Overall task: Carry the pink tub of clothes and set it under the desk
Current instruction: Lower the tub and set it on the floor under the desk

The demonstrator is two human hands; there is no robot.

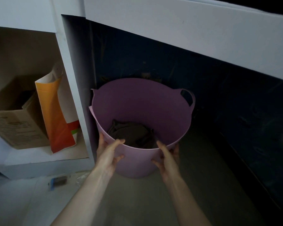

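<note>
The pink tub (pixel 137 103) stands on the floor at the mouth of the dark space under the white desk (pixel 186 30). Dark folded clothes (pixel 132 134) lie at its bottom. One loop handle shows on its far right rim. My left hand (pixel 109 152) grips the near rim on the left, thumb inside the tub and fingers on the outer wall. My right hand (pixel 167 155) holds the near rim on the right in the same way. The tub's left side sits close against the desk's white side panel (pixel 78 79).
An open shelf left of the panel holds a cardboard box (pixel 18 121) and an orange-and-white paper bag (pixel 55 111). A small dark and blue object (pixel 59 181) lies on the pale floor. The space under the desk to the right is very dark.
</note>
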